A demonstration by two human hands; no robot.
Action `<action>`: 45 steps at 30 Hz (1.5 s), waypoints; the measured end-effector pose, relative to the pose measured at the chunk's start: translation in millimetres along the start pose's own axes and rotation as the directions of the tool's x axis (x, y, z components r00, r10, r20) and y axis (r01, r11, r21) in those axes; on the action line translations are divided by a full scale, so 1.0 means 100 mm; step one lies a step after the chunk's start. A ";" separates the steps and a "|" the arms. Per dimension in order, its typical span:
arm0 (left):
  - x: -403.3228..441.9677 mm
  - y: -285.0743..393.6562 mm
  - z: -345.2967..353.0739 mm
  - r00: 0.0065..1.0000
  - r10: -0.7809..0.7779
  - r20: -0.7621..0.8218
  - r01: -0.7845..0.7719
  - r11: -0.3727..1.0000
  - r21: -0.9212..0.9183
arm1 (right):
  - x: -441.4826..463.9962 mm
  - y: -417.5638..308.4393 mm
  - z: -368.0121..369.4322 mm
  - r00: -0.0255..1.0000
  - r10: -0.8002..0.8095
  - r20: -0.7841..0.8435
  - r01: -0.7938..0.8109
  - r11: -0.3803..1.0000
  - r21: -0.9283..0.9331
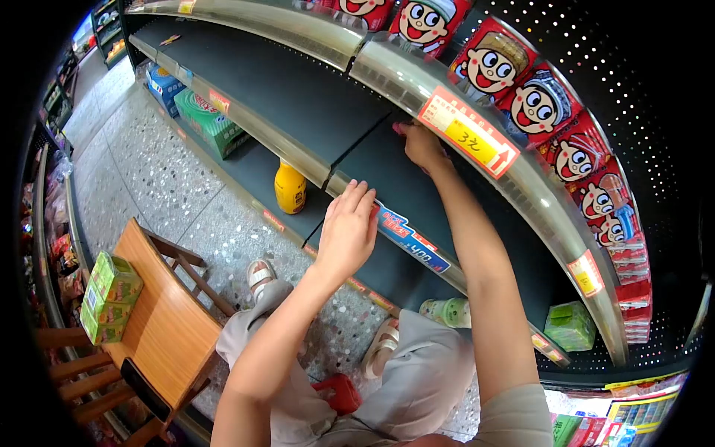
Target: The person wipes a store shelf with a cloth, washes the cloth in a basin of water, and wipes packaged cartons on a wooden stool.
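My left hand lies against the front edge of the middle shelf, its fingers stretched out and holding nothing. It is beside a blue label on that edge. Deeper in, my right hand reaches under the upper shelf and presses down on the dark shelf board. Its fingers are closed on a pink cloth, of which only small bits show. A yellow bottle stands upright on the lower shelf, left of my left hand. Above my right forearm, a red and yellow price tag is fixed to the upper shelf edge.
Red packs with cartoon faces line the upper shelf. Green and blue boxes sit at the lower shelf's left. A green tub and a green pack are low right. Green packs and a phone rest on a wooden stool.
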State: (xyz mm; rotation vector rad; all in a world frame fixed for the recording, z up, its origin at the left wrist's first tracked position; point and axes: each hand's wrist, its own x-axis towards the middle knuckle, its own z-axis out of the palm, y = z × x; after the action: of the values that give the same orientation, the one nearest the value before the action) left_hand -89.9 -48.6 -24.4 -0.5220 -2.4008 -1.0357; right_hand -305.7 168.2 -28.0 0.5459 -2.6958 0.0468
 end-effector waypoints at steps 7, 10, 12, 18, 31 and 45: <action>-0.02 -0.07 0.01 1.000 0.021 0.012 -0.021 1.000 0.009 | -0.20 -0.14 -0.22 0.992 0.031 0.121 -0.054 0.979 0.195; -0.03 -0.07 0.02 0.999 0.022 0.029 -0.022 1.000 0.005 | -0.38 -0.27 -0.43 0.994 -0.032 0.102 0.013 0.983 0.185; -0.03 -0.07 0.02 0.999 0.015 0.032 -0.016 1.000 0.008 | -0.44 -0.25 -0.38 0.997 -0.044 0.068 0.031 0.981 0.190; -0.02 -0.04 0.02 0.999 0.001 0.040 -0.001 1.000 0.006 | -0.41 -0.35 -0.32 0.996 0.079 -0.051 -0.065 0.973 0.220; -0.01 -0.03 -0.04 0.997 0.004 0.072 -0.004 1.000 0.001 | 0.23 0.36 0.78 0.917 0.018 -0.398 0.008 0.998 0.064; -0.02 -0.02 -0.05 0.995 -0.006 0.095 0.007 1.000 -0.005 | 0.52 0.23 0.77 0.925 0.113 -0.362 -0.167 0.979 -0.121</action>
State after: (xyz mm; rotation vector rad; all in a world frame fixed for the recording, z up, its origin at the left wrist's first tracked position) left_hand -87.7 -54.0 -23.4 -0.5774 -2.4845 -1.0414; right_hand -386.7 162.5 -78.1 0.2668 -2.3562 -0.0177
